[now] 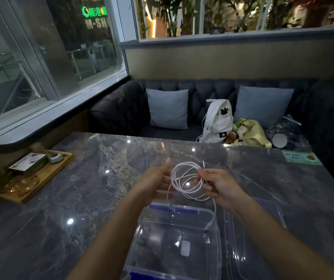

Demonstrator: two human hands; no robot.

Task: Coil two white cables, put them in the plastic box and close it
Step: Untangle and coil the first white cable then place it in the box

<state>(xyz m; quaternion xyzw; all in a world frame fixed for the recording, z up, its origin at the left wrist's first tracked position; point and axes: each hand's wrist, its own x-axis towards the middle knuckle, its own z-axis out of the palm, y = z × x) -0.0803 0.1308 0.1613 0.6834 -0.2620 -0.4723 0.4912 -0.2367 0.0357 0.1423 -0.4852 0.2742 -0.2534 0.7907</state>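
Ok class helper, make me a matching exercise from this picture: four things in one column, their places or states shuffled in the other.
Things:
1. white cable
2. plastic box
3. white backpack
4. wooden tray

Places or states:
A. on the sofa
B. at the table's left edge
C. pinched by the right hand
D. open, nearest the person

Pairs: 1-C, 2-D, 3-A, 4-B

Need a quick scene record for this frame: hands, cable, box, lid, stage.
left hand: open, fingers straight beside the cable
right hand: pinches the cable loops
cable: white, loosely coiled, tail hanging over the box
box: clear plastic, open, on the table
lid: off, lying right of the box
stage: coiling; box not yet closed
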